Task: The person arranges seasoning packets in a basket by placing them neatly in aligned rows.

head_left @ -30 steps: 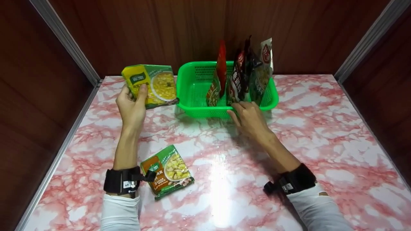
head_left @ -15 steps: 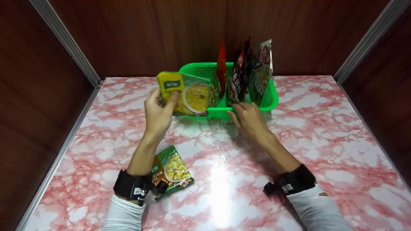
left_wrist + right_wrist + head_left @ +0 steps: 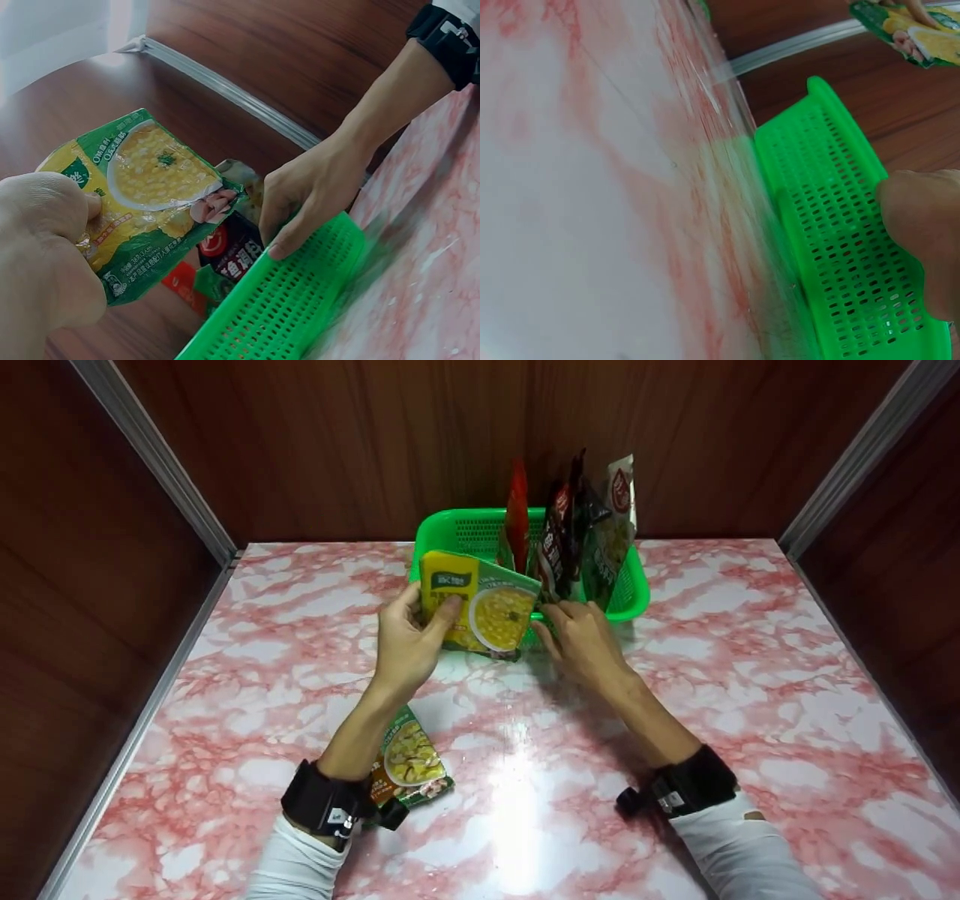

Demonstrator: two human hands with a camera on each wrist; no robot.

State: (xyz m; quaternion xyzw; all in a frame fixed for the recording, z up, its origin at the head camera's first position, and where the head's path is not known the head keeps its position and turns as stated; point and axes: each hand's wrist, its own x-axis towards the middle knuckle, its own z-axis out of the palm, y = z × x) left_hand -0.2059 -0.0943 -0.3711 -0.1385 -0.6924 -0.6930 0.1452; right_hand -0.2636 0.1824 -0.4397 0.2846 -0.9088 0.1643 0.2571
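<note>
My left hand point(image 3: 411, 637) pinches a yellow and green soup packet point(image 3: 501, 613) by its left side, thumb on the front. In the head view the packet hangs before the near rim of a green plastic basket point(image 3: 442, 526) and hides part of it. The left wrist view shows the packet's corn soup picture point(image 3: 161, 166). My right hand point(image 3: 589, 641) grips the basket's near rim, thumb outside and fingers over the edge. Inside the basket stand a red packet point(image 3: 517, 514), dark packets point(image 3: 556, 544) and a pale-topped packet point(image 3: 619, 499), all upright.
A brown and green soup packet point(image 3: 412, 757) lies flat on the pink marbled table point(image 3: 750, 675), partly hidden by my left forearm. Dark wood panels point(image 3: 337, 450) with metal corner strips point(image 3: 855, 454) enclose the back and sides.
My left hand has carried the yellow and green packet rightward and a little nearer, from left of the basket to before its near rim. The right hand has stayed on the rim.
</note>
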